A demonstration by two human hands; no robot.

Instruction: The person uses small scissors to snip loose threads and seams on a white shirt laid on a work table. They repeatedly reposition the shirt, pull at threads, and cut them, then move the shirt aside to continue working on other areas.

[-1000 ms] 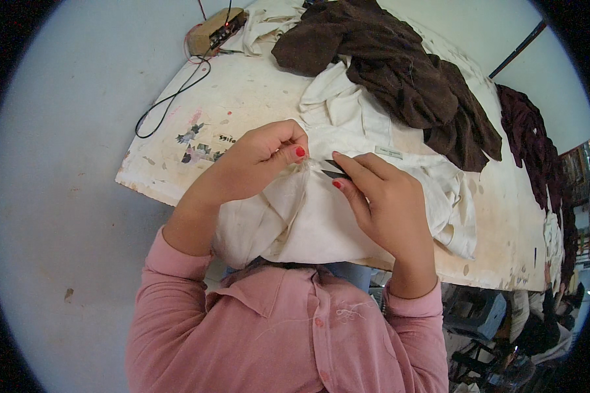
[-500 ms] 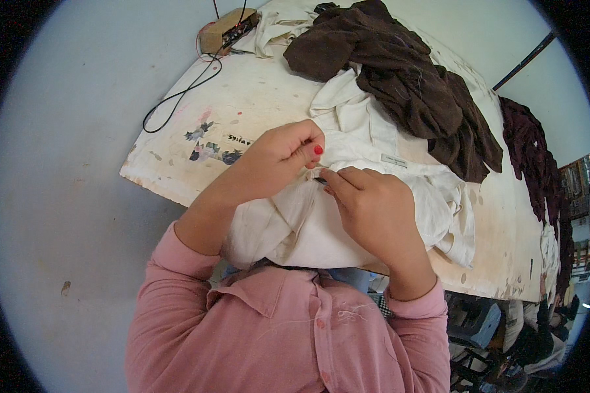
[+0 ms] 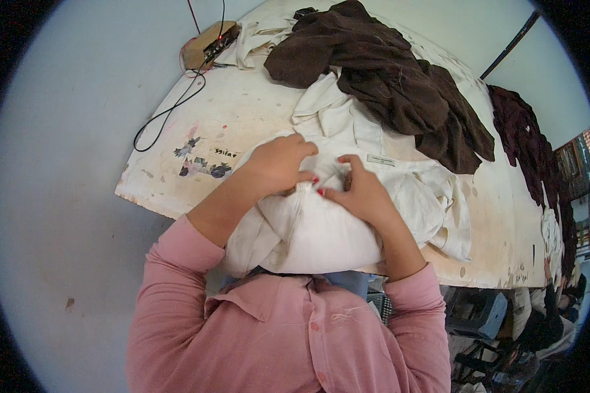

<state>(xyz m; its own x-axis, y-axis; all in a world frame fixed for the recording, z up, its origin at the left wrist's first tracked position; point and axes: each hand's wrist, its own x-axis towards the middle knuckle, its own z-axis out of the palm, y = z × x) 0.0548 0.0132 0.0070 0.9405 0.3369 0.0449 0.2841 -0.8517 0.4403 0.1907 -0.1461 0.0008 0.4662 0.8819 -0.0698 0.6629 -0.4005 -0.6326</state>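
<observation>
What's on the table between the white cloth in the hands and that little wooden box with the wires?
In the head view, only bare stained tabletop lies between the white cloth and the wooden box, with a black cable looping along its left edge.

Illumination is even, diffuse and moderately bright; no single source is identifiable. Shadows are soft: a faint one lies under the gathered cream-white cotton garment (image 3: 321, 229) at the near edge of the stained off-white tabletop (image 3: 242, 118). No glare is present. The dark brown fleece cloth (image 3: 387, 85) toward the far edge loses fold detail in its darkest areas. Fisheye distortion bends the tabletop edges, and a black circular vignette fills all corners. Focus is acceptable centrally; the lower right periphery is soft and dim.
</observation>
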